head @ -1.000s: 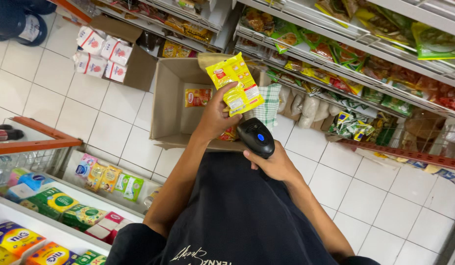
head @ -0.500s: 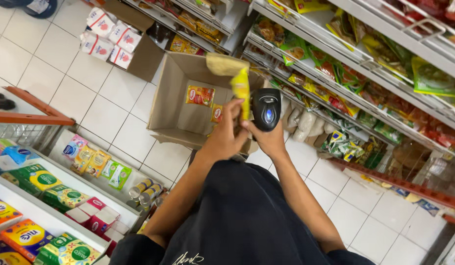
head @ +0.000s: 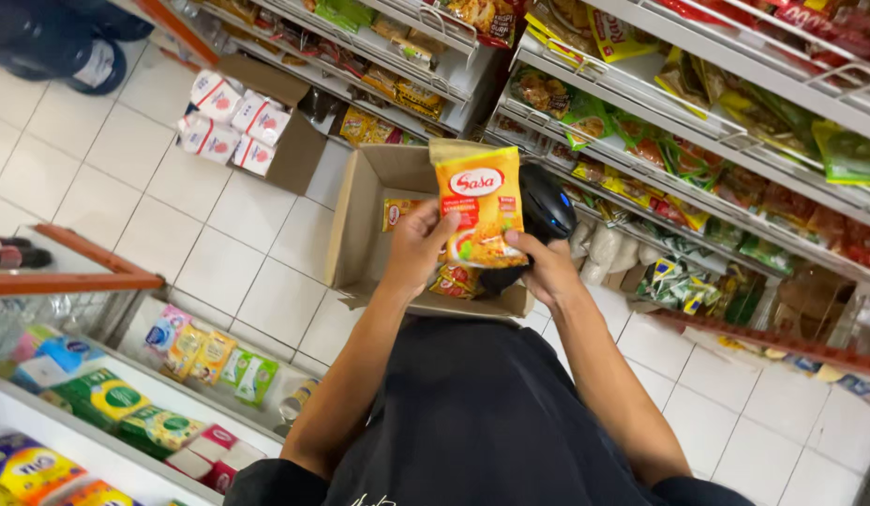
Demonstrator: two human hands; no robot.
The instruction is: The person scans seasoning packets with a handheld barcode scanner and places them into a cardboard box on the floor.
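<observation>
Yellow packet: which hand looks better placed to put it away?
Probably the left hand: it grips the yellow packet by its edge, while the right hand also holds the black scanner, over the open cardboard box.

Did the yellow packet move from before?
Yes. The yellow packet turned face-on and now covers the black scanner, still above the open cardboard box.

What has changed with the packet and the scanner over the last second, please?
The yellow packet has turned face-on in the left hand, and the right hand has brought the black scanner behind it. Both hands keep their hold; the open cardboard box stays on the floor.
</observation>
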